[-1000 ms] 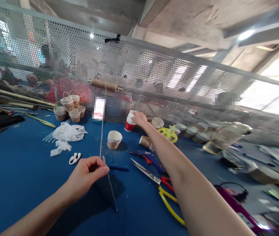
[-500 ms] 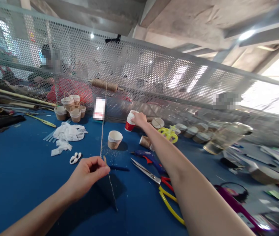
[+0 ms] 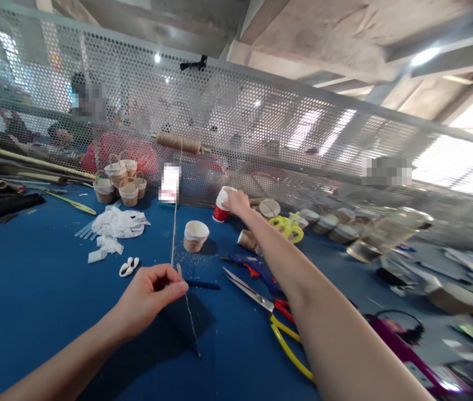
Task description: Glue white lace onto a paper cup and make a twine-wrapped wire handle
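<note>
My left hand [image 3: 148, 292] is closed in a pinch on a length of twine [image 3: 174, 228], low over the blue table. The twine runs up to a spool [image 3: 178, 142] mounted on the mesh panel, and its loose end hangs below my fingers. Reaching forward, my right hand [image 3: 239, 203] has its fingers round the upper white part of a red-and-white paper cup [image 3: 220, 214] that stands by the panel. A small twine-wrapped cup with a white lining [image 3: 196, 237] stands between the hands. Some fingertips of the right hand are hidden.
Yellow-and-red-handled scissors [image 3: 280, 323] and a blue glue gun [image 3: 257, 269] lie near my right forearm. Several small baskets [image 3: 128, 194], white cloth [image 3: 119, 223] and white thread snips [image 3: 128, 267] are on the left. A glass jar [image 3: 387, 236] stands right. The perforated panel [image 3: 236, 94] bounds the back.
The whole view has shifted very slightly. Both hands keep their places and grips, and the twine stays taut.
</note>
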The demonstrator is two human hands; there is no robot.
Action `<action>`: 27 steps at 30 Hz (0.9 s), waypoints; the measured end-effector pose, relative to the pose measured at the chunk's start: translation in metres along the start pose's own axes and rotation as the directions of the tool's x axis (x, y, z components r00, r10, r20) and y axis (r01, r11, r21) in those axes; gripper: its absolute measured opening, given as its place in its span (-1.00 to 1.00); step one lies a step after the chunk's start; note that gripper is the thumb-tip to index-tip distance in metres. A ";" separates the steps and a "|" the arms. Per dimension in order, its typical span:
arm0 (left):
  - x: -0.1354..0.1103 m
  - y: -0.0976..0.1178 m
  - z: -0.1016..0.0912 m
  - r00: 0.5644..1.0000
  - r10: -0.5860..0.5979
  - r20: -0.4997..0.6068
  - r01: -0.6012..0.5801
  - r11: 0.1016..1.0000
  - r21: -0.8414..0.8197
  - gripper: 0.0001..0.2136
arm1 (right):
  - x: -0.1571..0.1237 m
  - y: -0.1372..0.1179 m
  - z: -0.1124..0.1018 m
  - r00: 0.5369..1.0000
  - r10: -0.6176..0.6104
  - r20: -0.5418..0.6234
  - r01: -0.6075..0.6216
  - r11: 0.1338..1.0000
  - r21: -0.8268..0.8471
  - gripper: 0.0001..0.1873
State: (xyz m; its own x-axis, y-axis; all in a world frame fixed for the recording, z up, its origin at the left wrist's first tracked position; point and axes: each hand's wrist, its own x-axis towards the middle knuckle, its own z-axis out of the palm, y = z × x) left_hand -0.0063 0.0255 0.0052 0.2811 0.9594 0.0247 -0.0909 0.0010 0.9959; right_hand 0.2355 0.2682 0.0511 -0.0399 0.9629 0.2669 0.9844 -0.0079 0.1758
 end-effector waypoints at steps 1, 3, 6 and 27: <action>0.000 0.000 0.000 1.000 -0.002 0.000 0.002 1.000 -0.004 -0.79 | 0.000 0.000 0.000 1.000 -0.002 -0.004 0.002 1.000 0.003 -0.67; 0.000 0.001 0.000 1.000 -0.003 0.000 0.003 1.000 -0.006 -0.78 | -0.001 -0.001 0.000 1.000 -0.007 -0.014 0.008 1.000 0.012 -0.67; 0.000 0.001 0.000 1.000 -0.003 -0.001 0.003 1.000 -0.001 -0.78 | -0.003 -0.003 0.000 1.000 -0.007 -0.028 0.008 0.999 0.039 -0.68; -0.011 0.011 -0.001 0.975 0.221 -0.005 -0.218 0.957 -0.193 -0.77 | -0.253 -0.083 -0.083 0.823 -0.551 0.137 -0.191 -0.042 0.981 -0.78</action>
State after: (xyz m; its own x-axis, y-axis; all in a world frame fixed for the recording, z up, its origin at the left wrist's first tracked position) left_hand -0.0114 0.0151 0.0157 0.2490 0.9374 0.2436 -0.3323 -0.1536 0.9306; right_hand 0.1496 0.0023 0.0479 -0.5516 0.8341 -0.0070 0.1345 0.0806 -0.9876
